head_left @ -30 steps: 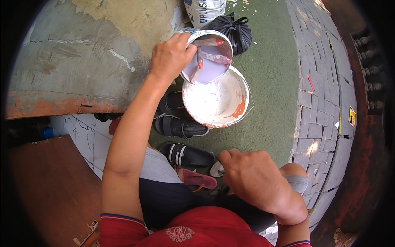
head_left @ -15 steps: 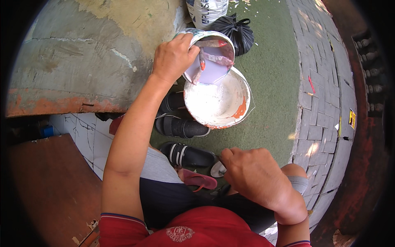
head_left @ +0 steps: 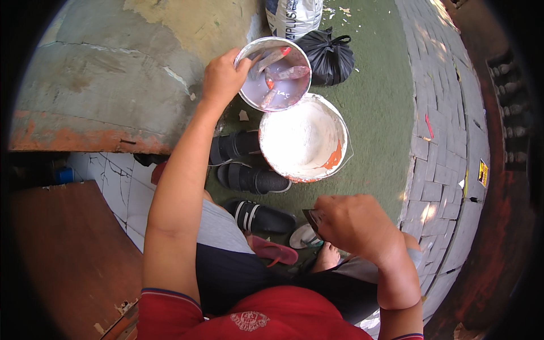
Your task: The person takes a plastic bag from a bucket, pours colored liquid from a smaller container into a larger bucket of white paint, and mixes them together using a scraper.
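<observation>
My left hand [head_left: 225, 78] is closed on the left rim of a small white bucket [head_left: 247, 100]. Thin, milky lilac liquid [head_left: 286, 101] lies inside it, with several stained tools [head_left: 290, 73] marked in red. Below and slightly right of it stands a larger bucket [head_left: 335, 127], its inside coated white with an orange-red patch; a wire handle hangs at its right. Over my lap, my right hand [head_left: 358, 229] is closed around a flat, dark, blade-like tool [head_left: 312, 223]. Only a corner of that tool shows; the fingers hide the rest.
A tied black plastic bag [head_left: 326, 56] and a white printed sack [head_left: 294, 20] stand beyond the buckets. Black sandals [head_left: 255, 178] and a dark pink flip-flop [head_left: 273, 250] lie nearer me. A concrete ledge [head_left: 113, 85] borders the left; grey paving [head_left: 433, 164] runs along the right.
The small bucket has moved left, off the larger bucket's mouth, and tipped back more level; its liquid has drawn away from the lip. My right hand has turned slightly, showing more of the dark tool.
</observation>
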Motion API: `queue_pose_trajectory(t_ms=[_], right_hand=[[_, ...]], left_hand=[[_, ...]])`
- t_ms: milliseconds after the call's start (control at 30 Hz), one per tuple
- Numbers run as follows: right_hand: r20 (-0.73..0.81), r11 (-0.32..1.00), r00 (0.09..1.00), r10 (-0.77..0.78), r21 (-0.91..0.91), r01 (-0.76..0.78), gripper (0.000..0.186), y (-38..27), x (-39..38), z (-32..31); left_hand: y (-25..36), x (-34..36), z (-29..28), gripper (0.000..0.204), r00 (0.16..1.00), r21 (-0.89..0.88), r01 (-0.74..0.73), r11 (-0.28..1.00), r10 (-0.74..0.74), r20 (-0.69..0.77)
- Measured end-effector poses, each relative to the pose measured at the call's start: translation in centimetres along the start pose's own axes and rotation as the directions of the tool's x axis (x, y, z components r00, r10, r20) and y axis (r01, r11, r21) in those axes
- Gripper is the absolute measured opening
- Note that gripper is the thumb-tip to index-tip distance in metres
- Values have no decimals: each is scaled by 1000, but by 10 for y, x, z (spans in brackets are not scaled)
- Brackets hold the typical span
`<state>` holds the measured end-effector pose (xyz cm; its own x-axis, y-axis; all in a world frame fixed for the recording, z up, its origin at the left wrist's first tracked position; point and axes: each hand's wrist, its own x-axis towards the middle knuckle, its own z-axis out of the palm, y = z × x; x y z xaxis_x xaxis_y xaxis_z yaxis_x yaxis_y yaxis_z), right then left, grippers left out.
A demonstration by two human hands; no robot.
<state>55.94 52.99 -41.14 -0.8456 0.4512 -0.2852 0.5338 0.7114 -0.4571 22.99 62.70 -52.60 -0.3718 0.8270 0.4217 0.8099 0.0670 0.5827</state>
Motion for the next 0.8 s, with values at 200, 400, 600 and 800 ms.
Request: queue_pose_trajectory(t_ms=[200, 400, 600, 800], right_hand=[[30, 975, 985, 170, 143, -172, 24, 25, 6, -6], [-239, 961, 932, 272, 121, -250, 21, 33, 7, -18], [-211, 972, 965, 155, -140, -187, 19, -43, -13, -62], [-315, 976, 949, -3, -208, -66, 19, -75, -28, -57]], left_hand=[[-47, -3, 11, 29, 972, 19, 234, 972, -234, -7], [-74, -10, 32, 33, 842, -115, 539, 834, -529, 108], [-105, -19, 63, 32, 770, -214, 635, 742, -629, 105], [-106, -29, 69, 31, 631, -393, 761, 516, -729, 265]])
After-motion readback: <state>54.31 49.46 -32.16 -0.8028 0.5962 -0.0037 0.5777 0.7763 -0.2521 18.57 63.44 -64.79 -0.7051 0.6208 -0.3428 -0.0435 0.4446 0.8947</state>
